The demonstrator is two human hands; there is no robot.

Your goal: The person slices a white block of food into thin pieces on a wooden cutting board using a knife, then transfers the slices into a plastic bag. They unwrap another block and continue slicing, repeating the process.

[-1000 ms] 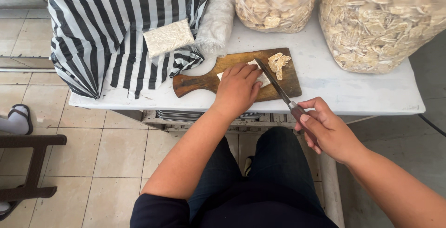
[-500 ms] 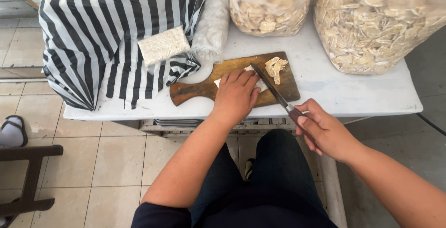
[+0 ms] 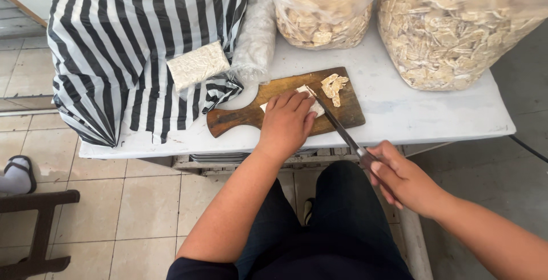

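**Slicing a pale block on a wooden board**

A white table [image 3: 399, 114] spans the upper half of the frame, its top smooth and matte, standing on a floor of beige square tiles [image 3: 148, 200] that fills the lower left. At the far left edge a dark wooden stool [image 3: 40, 223] and a sandalled foot [image 3: 17, 174] show.

In the upper left a black-and-white striped cloth [image 3: 125, 57] hangs in soft folds over the table edge, with a pale, grainy rectangular block [image 3: 197, 65] lying on it. Along the top, centre and right, stand two bulging clear plastic bags [image 3: 451, 29] full of thin, curled, cream-coloured chips.

At centre lies a brown wooden cutting board [image 3: 274, 94] with a rounded handle pointing left. The left hand [image 3: 287, 123] presses flat, fingers closed down, on a white block [image 3: 308, 100] on the board. The right hand [image 3: 402, 177], at centre right off the table edge, is clenched around the handle of a knife [image 3: 337, 126], whose narrow blade slants up-left to meet the block. Just beside the blade tip lies a small heap of cut slices [image 3: 333, 86].
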